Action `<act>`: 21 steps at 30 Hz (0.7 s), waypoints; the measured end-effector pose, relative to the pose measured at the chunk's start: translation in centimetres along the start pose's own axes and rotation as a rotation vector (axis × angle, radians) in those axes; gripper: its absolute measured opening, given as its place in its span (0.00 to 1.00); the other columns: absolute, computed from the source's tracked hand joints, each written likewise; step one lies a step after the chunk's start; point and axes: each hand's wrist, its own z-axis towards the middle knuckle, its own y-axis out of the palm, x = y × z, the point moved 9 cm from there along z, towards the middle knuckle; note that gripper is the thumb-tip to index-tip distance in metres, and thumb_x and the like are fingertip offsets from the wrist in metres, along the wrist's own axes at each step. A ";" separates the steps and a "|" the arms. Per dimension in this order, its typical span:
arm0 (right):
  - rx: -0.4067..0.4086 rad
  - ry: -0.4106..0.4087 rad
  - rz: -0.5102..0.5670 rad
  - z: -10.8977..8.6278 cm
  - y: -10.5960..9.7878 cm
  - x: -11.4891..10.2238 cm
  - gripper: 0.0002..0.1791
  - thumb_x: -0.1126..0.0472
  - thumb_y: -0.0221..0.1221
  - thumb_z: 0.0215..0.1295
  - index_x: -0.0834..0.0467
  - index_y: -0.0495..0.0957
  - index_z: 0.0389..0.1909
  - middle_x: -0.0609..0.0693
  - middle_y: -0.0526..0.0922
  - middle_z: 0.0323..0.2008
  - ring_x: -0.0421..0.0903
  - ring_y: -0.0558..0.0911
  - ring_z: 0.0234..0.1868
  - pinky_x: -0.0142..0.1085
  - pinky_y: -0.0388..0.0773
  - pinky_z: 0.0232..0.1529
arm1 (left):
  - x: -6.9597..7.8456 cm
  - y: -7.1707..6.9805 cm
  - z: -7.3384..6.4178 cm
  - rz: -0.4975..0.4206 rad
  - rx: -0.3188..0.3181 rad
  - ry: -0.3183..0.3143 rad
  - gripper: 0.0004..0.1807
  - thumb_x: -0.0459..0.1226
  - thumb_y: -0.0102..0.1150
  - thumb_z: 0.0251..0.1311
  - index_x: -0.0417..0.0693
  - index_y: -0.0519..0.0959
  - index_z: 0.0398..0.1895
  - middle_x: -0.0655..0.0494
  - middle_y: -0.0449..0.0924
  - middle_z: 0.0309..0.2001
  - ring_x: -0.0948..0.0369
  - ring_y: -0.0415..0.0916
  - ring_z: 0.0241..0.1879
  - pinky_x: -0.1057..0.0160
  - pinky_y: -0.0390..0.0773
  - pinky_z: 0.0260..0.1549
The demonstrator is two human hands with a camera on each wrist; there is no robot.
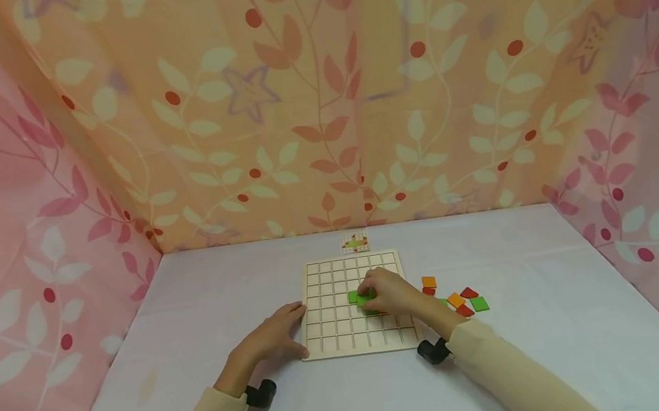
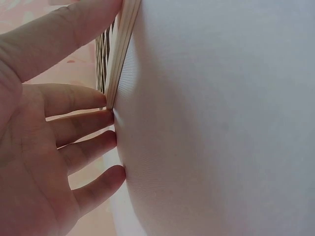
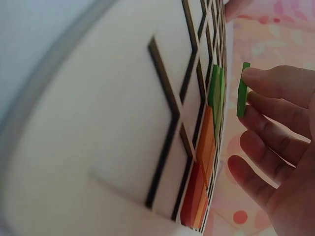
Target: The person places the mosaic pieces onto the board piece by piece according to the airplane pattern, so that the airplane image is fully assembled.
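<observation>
A pale wooden grid board (image 1: 321, 328) lies on the table. My left hand (image 1: 274, 335) is at its left edge, thumb and fingers spread, fingertips right at the board's side in the left wrist view. Over the board, my right hand (image 1: 391, 292) pinches a green tile (image 3: 243, 91) between thumb and fingertips, raised off the grid. Green tiles (image 3: 214, 91), an orange tile (image 3: 205, 142) and a red tile (image 3: 194, 189) sit in the grid's cells. In the head view the right hand hides part of them.
Several loose tiles lie right of the board, among them an orange tile (image 1: 429, 282), a red tile (image 1: 469, 292) and a green tile (image 1: 479, 304). A small pattern card (image 1: 354, 242) lies behind the board. Patterned cloth (image 1: 320, 131) encloses the table.
</observation>
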 end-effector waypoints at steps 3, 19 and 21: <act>-0.012 0.007 -0.016 0.2 0.4 -0.3 0.11 0.60 0.70 0.54 0.58 0.87 0.39 0.46 0.82 0.35 0.40 0.75 0.37 0.32 0.74 0.38 | 0.0 0.0 0.0 0.000 -0.003 -0.008 0.51 0.39 0.78 0.43 0.37 0.62 0.71 0.43 0.58 0.74 0.45 0.54 0.74 0.43 0.59 0.70; -0.066 -0.003 -0.092 0.8 1.8 -1.1 0.10 0.60 0.70 0.54 0.57 0.87 0.38 0.46 0.83 0.36 0.41 0.74 0.38 0.33 0.74 0.39 | -0.2 0.2 0.2 -0.003 0.000 -0.013 0.51 0.39 0.78 0.42 0.37 0.62 0.71 0.43 0.58 0.74 0.45 0.54 0.75 0.43 0.59 0.70; -0.067 -0.007 -0.095 0.8 1.8 -1.2 0.10 0.60 0.70 0.55 0.56 0.87 0.38 0.46 0.83 0.36 0.41 0.74 0.39 0.33 0.74 0.40 | -0.3 0.2 0.3 -0.005 0.003 -0.012 0.51 0.39 0.78 0.42 0.38 0.62 0.71 0.44 0.58 0.74 0.45 0.54 0.74 0.43 0.59 0.70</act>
